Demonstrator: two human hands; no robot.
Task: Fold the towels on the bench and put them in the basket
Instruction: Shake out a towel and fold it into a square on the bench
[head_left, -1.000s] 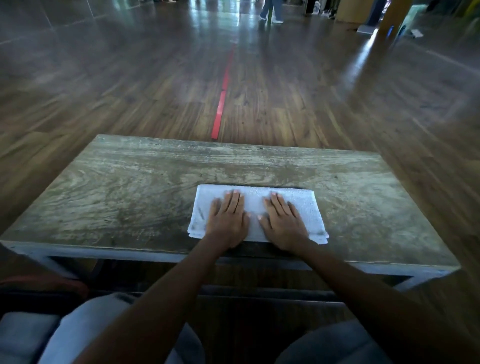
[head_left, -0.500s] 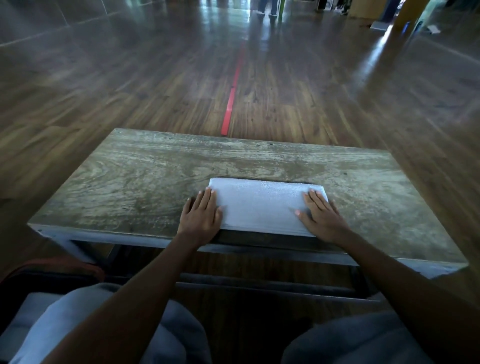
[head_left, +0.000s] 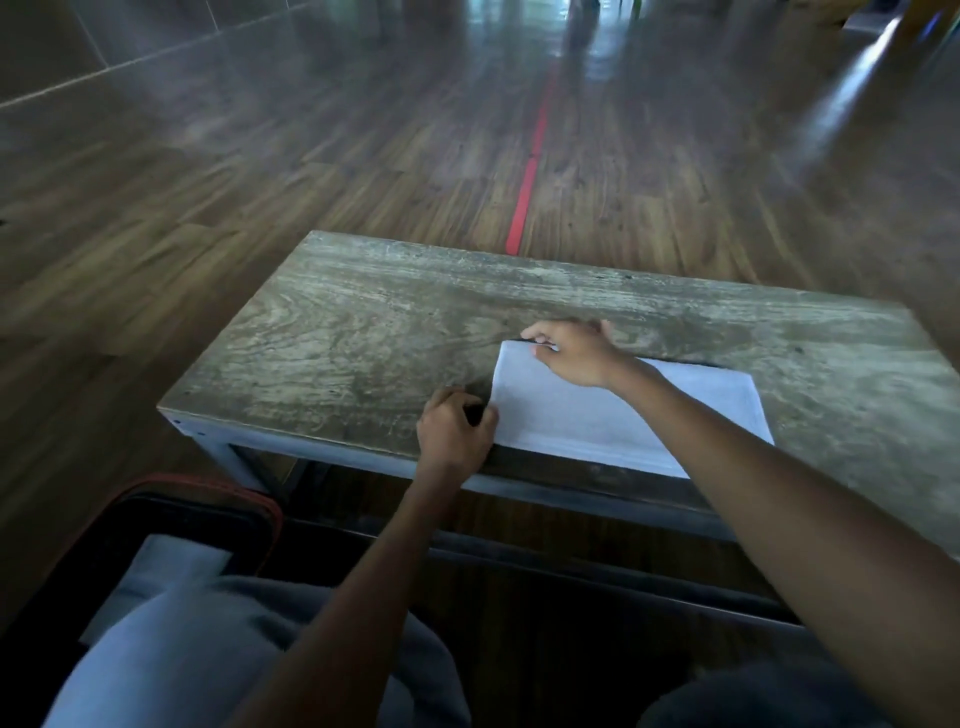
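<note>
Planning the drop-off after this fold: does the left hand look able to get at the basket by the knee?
Probably yes. The basket sits low beside the left knee, and nothing stands between it and the left hand. That hand pinches the towel at its near corner, though.

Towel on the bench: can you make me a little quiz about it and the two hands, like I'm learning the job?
1. True or false: the white towel hangs in the air above the bench.
2. Which corner of the white towel does the right hand pinch? A) far left B) far right C) near right
3. Fill the gap: the left hand grips the white towel at its near ____ corner.

Key: 1 false, it lies flat on the bench; 2 A; 3 left.
</note>
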